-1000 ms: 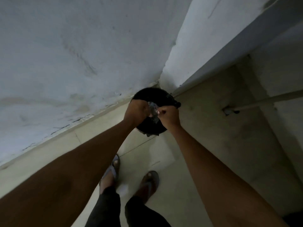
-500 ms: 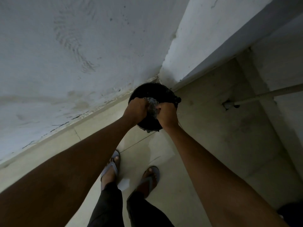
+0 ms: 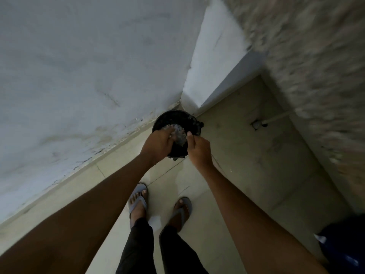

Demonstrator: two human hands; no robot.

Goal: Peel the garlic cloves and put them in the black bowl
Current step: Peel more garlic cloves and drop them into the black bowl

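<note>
Black and round, a bin (image 3: 178,123) stands in the corner of the floor (image 3: 256,165) at twelve o'clock from the person's feet. Over it, the left hand (image 3: 158,144) and right hand (image 3: 198,148) each clasp a crinkled clear bag (image 3: 177,134). Its contents are too blurred to tell. No bowl or garlic shows.

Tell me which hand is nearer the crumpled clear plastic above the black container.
Left. The left hand touches the crumpled clear plastic with its fingers curled onto it. The right hand is just beside it to the right, fingertips pinched near its edge; contact is unclear.
</note>
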